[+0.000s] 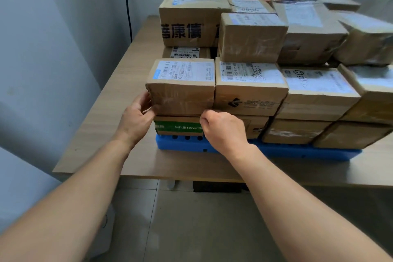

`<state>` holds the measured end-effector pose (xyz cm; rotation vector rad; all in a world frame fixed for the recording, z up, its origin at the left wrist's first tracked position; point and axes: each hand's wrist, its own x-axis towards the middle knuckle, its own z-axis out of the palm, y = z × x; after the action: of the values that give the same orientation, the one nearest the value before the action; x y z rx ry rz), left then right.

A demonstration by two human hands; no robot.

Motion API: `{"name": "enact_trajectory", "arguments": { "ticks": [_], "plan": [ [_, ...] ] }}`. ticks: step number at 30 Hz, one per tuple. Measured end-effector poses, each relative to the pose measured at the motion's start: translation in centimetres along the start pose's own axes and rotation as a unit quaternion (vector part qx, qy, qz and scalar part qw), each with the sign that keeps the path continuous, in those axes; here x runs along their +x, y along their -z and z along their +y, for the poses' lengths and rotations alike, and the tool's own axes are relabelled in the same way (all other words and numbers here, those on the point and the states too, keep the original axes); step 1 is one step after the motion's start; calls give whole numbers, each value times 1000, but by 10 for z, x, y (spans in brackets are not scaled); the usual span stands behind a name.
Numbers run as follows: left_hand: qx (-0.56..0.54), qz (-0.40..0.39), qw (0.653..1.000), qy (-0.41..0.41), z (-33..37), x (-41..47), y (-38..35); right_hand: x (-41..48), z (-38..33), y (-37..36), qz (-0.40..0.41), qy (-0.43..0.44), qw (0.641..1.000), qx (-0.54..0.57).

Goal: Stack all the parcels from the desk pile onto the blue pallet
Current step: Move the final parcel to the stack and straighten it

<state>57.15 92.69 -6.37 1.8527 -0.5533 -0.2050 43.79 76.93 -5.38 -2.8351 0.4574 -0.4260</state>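
Position of parcel [182, 89]: top layer, front left corner of the stack on the pallet [276, 152]. Sits flat on the green box [178, 127], white label up, right face touching the next box [248, 93].

Grip, left hand [136, 117]: clasps the parcel's left face near the lower front corner, thumb toward the front, fingers curled round the side.

Grip, right hand [221, 127]: knuckles toward the camera, fingers curled tight at the parcel's lower right front corner, on the seam above the green box. Probably pinches the bottom edge there; fingertips hidden behind the knuckles.

Both forearms bare, reaching forward over the near edge of the tabletop [89, 151].

Pallet details: blue, flat on the tabletop, close to the near edge. Front row two boxes high across its width. To the right of the next box, two more labelled boxes in the top layer, the last cut off by the frame edge.

Behind the front row: a higher stack, with a large box [187, 21] bearing black characters at the left and a taped box [251, 38] just beside it on the right.

Left of the tabletop: grey wall [53, 49] with a black cable [128, 13] hanging down. Below the near edge: tiled floor [191, 219].
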Motion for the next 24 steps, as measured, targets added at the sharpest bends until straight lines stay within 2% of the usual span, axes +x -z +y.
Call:
{"name": "enact_trajectory", "arguments": {
  "ticks": [3,6,9,16,18,24],
  "plan": [
    [8,-4,1000,1,3,-9,3,-6,-12,1,20,34,999,-12],
    [35,23,999,11,7,-24,11,-8,-33,3,43,72,996,-22],
    [41,49,998,18,14,-28,26,4,-49,15,100,100,990,-26],
    [33,53,998,5,47,21,41,62,-57,63,185,123,975,-31],
    [26,35,999,22,49,37,37,80,-53,70,158,119,979,-51],
    [-18,-55,993,100,40,70,22,127,-48,70,-4,38,996,-75]
  ]
}}
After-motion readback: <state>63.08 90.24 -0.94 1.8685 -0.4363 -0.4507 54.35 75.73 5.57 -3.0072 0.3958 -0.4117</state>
